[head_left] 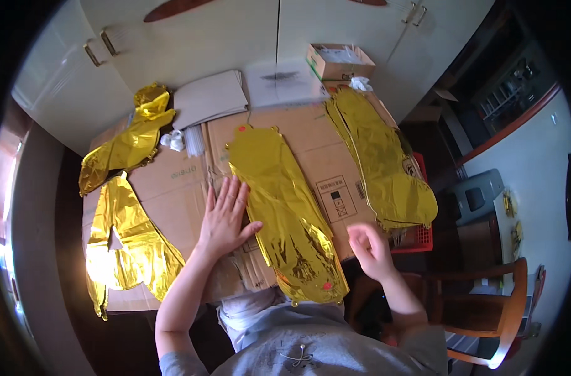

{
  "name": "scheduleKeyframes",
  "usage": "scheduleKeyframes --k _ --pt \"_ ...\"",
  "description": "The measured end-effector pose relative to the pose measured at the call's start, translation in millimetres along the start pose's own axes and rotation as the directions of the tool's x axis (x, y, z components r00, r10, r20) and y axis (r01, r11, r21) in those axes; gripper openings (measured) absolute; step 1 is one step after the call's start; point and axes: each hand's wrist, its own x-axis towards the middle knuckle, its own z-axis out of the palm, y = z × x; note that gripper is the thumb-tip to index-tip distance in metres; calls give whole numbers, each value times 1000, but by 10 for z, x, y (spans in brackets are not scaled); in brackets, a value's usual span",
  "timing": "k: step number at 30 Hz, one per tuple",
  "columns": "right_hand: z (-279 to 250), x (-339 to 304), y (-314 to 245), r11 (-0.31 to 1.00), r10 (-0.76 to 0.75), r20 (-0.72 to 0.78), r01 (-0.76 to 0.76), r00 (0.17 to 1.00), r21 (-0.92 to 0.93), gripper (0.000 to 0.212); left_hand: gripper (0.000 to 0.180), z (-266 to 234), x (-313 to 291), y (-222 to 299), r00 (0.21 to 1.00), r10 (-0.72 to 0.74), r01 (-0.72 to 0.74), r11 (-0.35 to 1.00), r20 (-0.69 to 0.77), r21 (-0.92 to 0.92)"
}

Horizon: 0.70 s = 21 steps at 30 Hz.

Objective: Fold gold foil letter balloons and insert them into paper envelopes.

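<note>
A flat gold foil balloon (285, 207) lies lengthwise on the brown cardboard sheet (179, 188) in front of me. My left hand (226, 216) rests flat with fingers spread on the cardboard, its thumb touching the balloon's left edge. My right hand (370, 247) hovers past the balloon's lower right, blurred, fingers loosely curled, holding nothing I can make out. A stack of similar gold foil balloons (382, 156) lies to the right. More crumpled gold foil pieces (125, 207) lie at the left.
Grey card sheets (210, 97), a white sheet (282, 81) and a small open carton (339, 59) sit at the far side. White plastic bits (176, 139) lie near them. A red basket (417, 235) and wooden chair (492, 294) stand at right. White cabinet doors (191, 37) are behind.
</note>
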Motion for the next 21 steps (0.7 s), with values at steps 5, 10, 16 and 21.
scheduleKeyframes --k 5,10,16,21 --pt "85 -804 273 698 511 214 -547 832 462 24 85 -210 -231 189 992 25 -18 998 120 -56" --pt "261 -805 400 452 449 535 -699 715 554 30 70 -146 -417 288 973 169 -159 984 157 -74" --pt "396 -745 366 515 522 437 -679 733 523 23 65 -131 -412 293 970 190 -188 982 150 -28" --pt "426 -760 369 508 524 388 -644 758 572 22 65 -126 -419 308 970 190 -189 982 152 -22"
